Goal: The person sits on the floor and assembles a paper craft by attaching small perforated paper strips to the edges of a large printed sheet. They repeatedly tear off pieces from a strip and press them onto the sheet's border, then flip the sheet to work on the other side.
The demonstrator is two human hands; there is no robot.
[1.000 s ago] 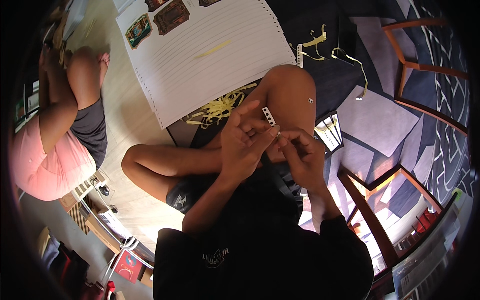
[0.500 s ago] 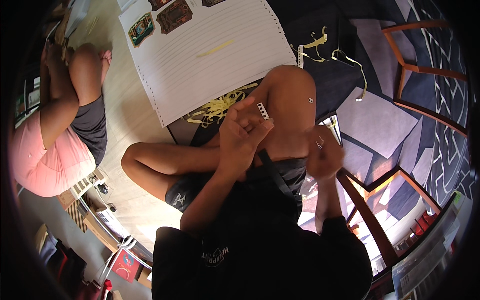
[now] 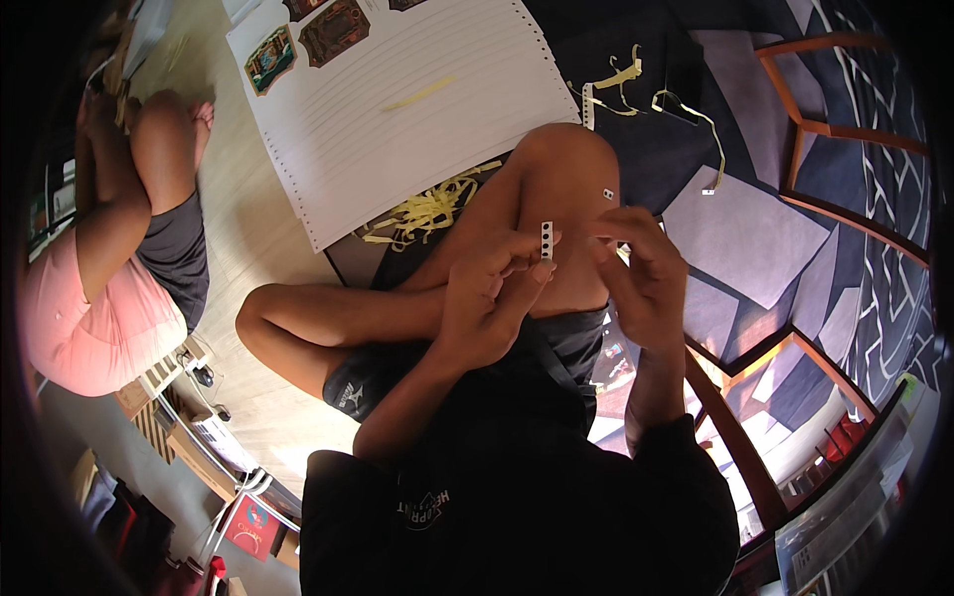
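Observation:
My left hand (image 3: 487, 313) pinches a short white strip with a row of dark holes (image 3: 547, 241) between thumb and fingertips, holding it nearly upright above my bent knee. Close by on the right is my right hand (image 3: 648, 278), raised with thumb and fingers curved toward the strip. Its fingertips look apart, with no piece visible between them, and they do not touch the strip. A tiny white piece with dark holes (image 3: 608, 195) lies on my knee, just above the right fingers.
Ahead lies a large lined white sheet (image 3: 397, 129) with punched edges, ornate dark cutouts (image 3: 335, 32) at its top. Curled yellow strips (image 3: 427, 211) pile beside my shin. A white holed strip (image 3: 588, 106) lies near the knee. Another person's legs (image 3: 164, 149) are at left; wooden frames (image 3: 795, 124) stand right.
My right hand has moved up and left, closer to the strip, and is no longer blurred. My left hand has shifted slightly right and down, turning the strip more upright.

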